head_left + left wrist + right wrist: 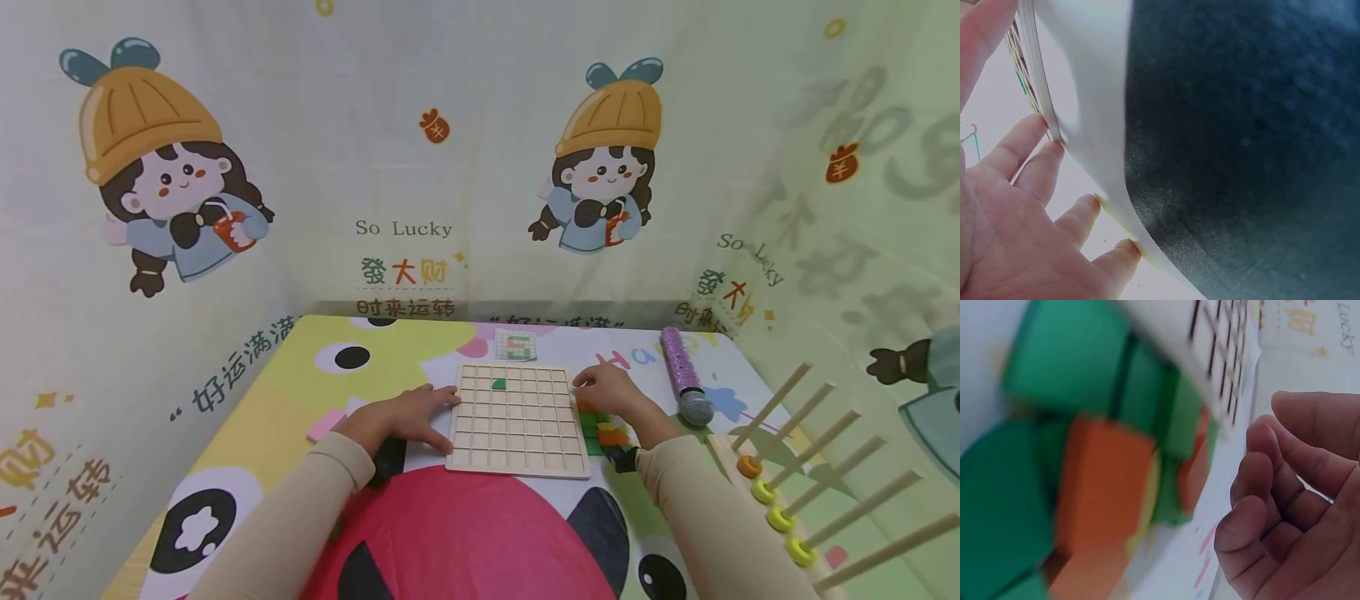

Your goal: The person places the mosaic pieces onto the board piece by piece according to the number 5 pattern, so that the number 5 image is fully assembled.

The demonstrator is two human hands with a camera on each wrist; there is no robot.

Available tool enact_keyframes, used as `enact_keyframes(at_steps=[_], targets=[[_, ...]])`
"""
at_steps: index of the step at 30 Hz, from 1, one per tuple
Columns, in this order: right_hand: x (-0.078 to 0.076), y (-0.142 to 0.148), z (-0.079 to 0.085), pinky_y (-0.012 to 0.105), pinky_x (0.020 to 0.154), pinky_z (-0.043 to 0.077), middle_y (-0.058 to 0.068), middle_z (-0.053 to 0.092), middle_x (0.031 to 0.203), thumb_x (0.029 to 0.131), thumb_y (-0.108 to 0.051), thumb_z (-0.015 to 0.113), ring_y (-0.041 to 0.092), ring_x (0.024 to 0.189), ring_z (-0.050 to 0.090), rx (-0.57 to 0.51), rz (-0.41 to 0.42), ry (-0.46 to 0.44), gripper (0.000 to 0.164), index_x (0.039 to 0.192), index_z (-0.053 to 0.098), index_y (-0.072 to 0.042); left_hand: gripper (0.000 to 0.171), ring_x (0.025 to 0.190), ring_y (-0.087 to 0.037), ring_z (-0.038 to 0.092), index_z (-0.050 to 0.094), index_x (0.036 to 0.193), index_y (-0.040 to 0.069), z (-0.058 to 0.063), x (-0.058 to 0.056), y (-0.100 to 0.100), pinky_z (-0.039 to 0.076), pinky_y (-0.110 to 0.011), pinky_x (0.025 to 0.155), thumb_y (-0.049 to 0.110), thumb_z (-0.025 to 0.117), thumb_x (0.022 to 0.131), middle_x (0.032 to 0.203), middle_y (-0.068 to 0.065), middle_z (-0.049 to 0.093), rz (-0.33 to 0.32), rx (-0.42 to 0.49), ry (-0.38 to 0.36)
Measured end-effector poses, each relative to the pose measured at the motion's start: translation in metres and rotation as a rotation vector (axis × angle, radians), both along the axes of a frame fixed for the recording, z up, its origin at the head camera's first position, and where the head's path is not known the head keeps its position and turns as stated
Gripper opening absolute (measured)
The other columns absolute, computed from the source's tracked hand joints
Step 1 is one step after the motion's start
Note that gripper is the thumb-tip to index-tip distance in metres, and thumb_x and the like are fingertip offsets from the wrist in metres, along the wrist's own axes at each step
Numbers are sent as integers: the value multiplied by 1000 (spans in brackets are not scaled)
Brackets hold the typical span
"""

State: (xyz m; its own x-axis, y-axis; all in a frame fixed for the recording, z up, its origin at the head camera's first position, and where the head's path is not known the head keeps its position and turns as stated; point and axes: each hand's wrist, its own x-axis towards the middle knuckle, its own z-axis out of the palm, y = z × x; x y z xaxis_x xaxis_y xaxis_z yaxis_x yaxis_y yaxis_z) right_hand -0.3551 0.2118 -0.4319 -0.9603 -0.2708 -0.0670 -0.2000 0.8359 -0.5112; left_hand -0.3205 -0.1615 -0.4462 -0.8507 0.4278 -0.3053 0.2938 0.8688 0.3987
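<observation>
A pale wooden board (pixel 517 425) with a grooved square grid lies flat in the head view. One green quarter-round block (pixel 498 384) sits in a cell near its top. My left hand (pixel 411 417) is at the board's left side, fingers spread; in the left wrist view, fingertips (pixel 1054 150) touch the board's edge. My right hand (pixel 611 388) is by the upper right corner, above a pile of green and orange blocks (pixel 1107 481). Its fingers are loosely bent, thumb near the index finger, with nothing visible between them.
A small pattern card (pixel 516 344) lies behind the board. At the right are a purple glittery microphone (pixel 684 375) and a wooden peg rack (pixel 787 508) with orange and yellow rings. A printed cloth covers the table, and a patterned curtain (pixel 480 150) hangs behind.
</observation>
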Motion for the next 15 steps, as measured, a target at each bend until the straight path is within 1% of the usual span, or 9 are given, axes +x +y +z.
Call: enact_keyframes(at_steps=[2, 5, 8, 12, 15], targets=[[2, 7, -4, 47, 86, 57, 17, 73, 110, 97, -19, 68, 30, 95, 67, 9, -10, -2, 29, 118, 74, 1, 96, 153, -36, 30, 43, 158, 29, 0, 0, -1, 37, -61, 118, 52, 87, 77, 166, -4, 37, 3, 1, -1], [4, 14, -9, 46, 86, 58, 18, 73, 112, 95, -23, 72, 30, 97, 67, 12, -51, -38, 34, 119, 73, 2, 95, 153, -35, 30, 43, 158, 30, 0, 1, -2, 36, -60, 118, 53, 87, 77, 166, -5, 37, 8, -5, -2], [6, 18, -11, 44, 83, 58, 18, 72, 111, 93, -26, 76, 28, 94, 65, 24, -76, -52, 36, 116, 73, 2, 95, 153, -36, 31, 43, 158, 29, 0, 1, -2, 37, -60, 118, 52, 87, 77, 166, -5, 37, 5, -2, -1], [10, 21, -12, 42, 76, 58, 17, 72, 105, 93, -24, 76, 25, 84, 65, 42, -82, -32, 32, 110, 74, 3, 93, 152, -36, 32, 44, 158, 26, 1, 1, -1, 37, -59, 118, 51, 86, 78, 166, -4, 37, -19, 9, 3], [12, 23, -12, 39, 73, 57, 16, 72, 102, 93, -22, 76, 24, 81, 63, 56, -91, -17, 29, 108, 74, 3, 93, 152, -35, 31, 44, 158, 25, 2, 1, -1, 36, -57, 119, 50, 86, 79, 166, -3, 37, -30, 17, 8]])
